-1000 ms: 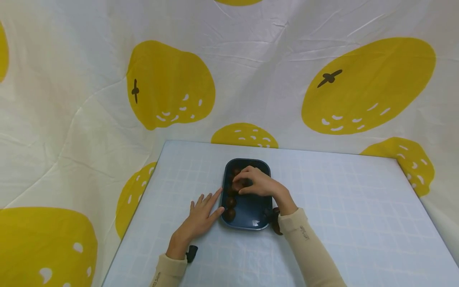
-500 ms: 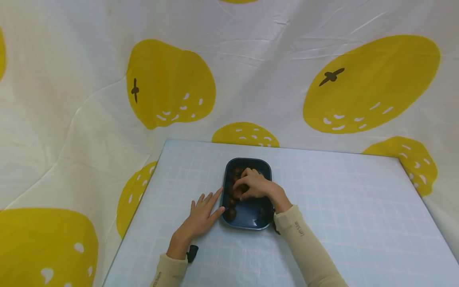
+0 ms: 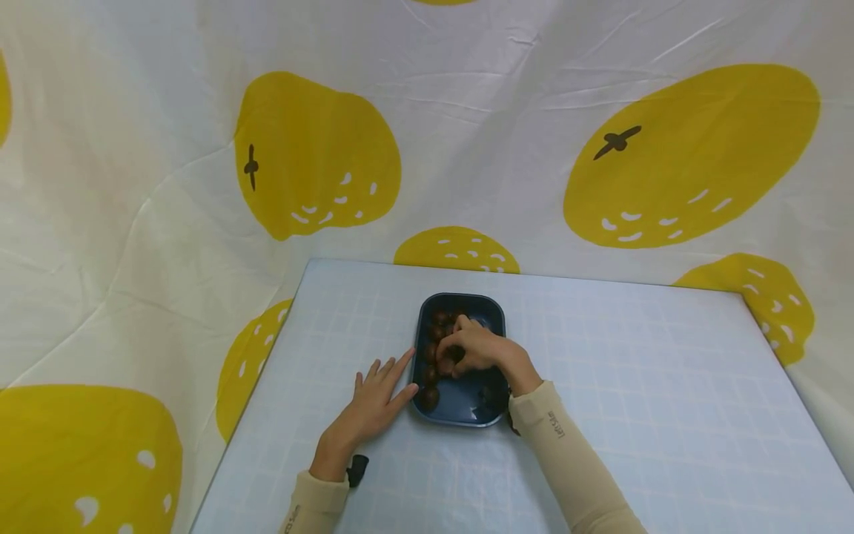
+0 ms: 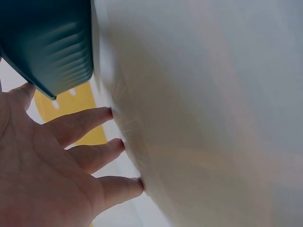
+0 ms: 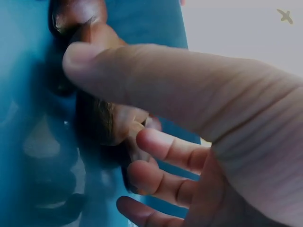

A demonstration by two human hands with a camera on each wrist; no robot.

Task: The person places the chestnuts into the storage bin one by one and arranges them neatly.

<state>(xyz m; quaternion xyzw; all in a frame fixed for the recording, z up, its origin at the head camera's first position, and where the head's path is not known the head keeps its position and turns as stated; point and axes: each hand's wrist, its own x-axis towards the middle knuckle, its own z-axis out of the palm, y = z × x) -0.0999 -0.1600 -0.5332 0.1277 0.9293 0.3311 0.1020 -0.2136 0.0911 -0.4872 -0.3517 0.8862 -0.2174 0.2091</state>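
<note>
A dark blue tray [image 3: 467,400] lies on the table, with brown chestnuts [image 3: 429,399] in a line along its left side and more at the far end. My right hand [image 3: 477,348] reaches into the tray, thumb and forefinger pinching a chestnut [image 3: 445,366] beside that line. In the right wrist view the thumb crosses in front of glossy chestnuts [image 5: 80,14], hiding part of them; the other fingers are loosely bent. My left hand [image 3: 373,404] lies spread at the tray's left side, thumb and forefinger touching its wall [image 4: 61,52]. Its other fingertips rest on the table.
A pale checked cloth [image 3: 634,386] covers the table. Behind and to the left hangs a white curtain [image 3: 467,133] with large yellow fruit prints. A small black device [image 3: 356,470] sits at the left wrist.
My right hand has shifted slightly towards the near end of the tray with the chestnut, showing more chestnuts at the far left. The left hand and tray have stayed put.
</note>
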